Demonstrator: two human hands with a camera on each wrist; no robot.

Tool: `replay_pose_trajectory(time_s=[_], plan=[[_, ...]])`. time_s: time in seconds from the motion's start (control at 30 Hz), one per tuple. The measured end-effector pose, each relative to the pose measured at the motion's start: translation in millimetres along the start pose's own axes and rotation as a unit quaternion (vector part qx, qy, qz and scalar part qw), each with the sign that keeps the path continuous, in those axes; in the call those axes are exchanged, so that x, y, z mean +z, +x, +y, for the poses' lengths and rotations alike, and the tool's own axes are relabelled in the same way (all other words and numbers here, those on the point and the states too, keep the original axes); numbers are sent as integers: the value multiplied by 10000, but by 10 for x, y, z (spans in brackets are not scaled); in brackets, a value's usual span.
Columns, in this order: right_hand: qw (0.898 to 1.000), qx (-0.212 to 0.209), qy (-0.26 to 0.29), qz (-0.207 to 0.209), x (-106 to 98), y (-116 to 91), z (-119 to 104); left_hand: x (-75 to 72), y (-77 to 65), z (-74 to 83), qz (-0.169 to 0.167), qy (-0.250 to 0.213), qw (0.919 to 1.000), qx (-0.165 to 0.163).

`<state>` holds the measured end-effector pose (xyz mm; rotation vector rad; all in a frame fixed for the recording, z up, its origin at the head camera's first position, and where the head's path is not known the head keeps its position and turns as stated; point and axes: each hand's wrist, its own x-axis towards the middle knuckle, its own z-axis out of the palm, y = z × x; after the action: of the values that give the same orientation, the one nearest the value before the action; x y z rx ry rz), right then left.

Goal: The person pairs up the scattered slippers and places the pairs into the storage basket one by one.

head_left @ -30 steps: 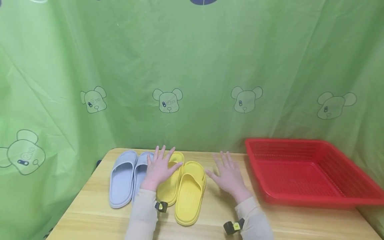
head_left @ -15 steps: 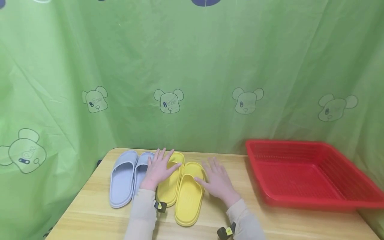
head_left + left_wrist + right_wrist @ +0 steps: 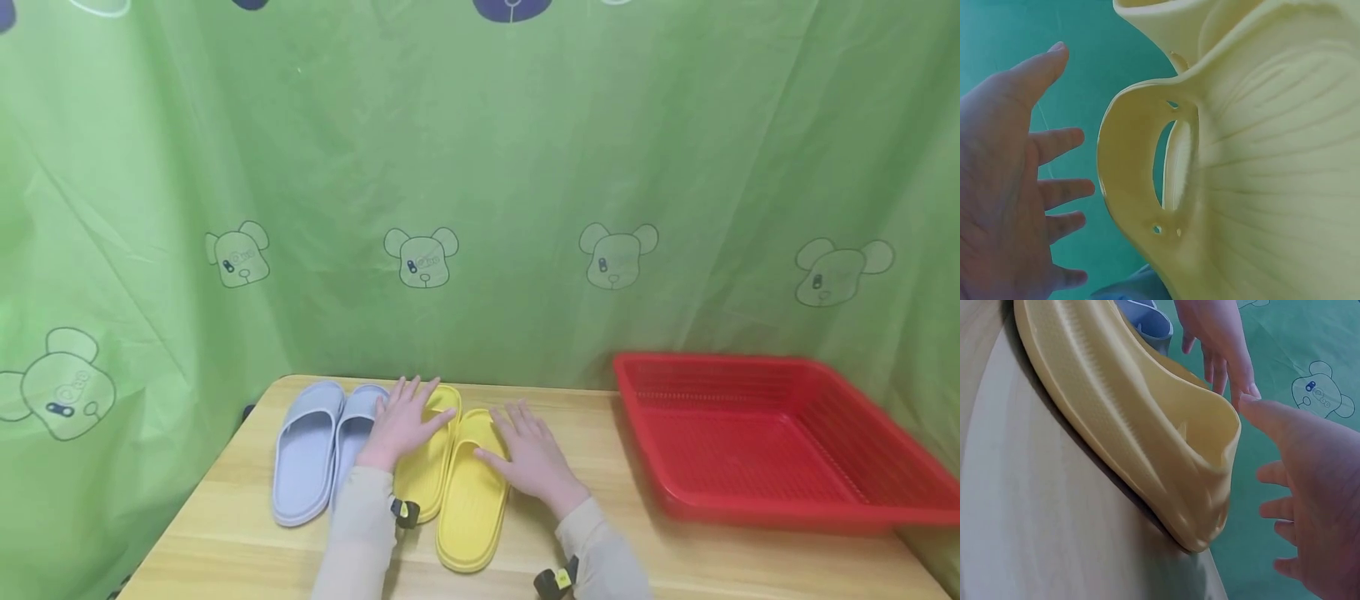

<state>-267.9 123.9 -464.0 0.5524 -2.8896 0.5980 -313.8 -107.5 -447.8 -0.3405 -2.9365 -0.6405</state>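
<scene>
Two yellow slippers lie side by side on the wooden table, toes toward the curtain. My left hand, fingers spread, is over the left yellow slipper and partly covers it. In the left wrist view its fingers stand apart from the yellow surface. Over the toe strap's right side of the right yellow slipper is my right hand, fingers straight and thumb out. The right wrist view puts the thumb close to the strap's edge; contact cannot be told. Two grey-blue slippers lie left of the yellow ones, the inner one partly hidden by my left arm.
A red plastic basket with perforated walls stands on the right of the wooden table. Behind the table hangs a green curtain with printed bear heads. Black cameras are strapped to both wrists.
My right hand has moved left, from beside the right yellow slipper to over its toe strap. My left hand has stayed almost in place. The slippers and basket have not moved.
</scene>
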Motion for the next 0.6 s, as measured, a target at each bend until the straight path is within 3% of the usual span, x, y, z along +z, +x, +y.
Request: replay_pose_trajectory(time_s=[0.6], plan=[[9990, -77, 58, -443, 102, 99, 6, -12, 229, 18, -509, 288, 9983, 48]])
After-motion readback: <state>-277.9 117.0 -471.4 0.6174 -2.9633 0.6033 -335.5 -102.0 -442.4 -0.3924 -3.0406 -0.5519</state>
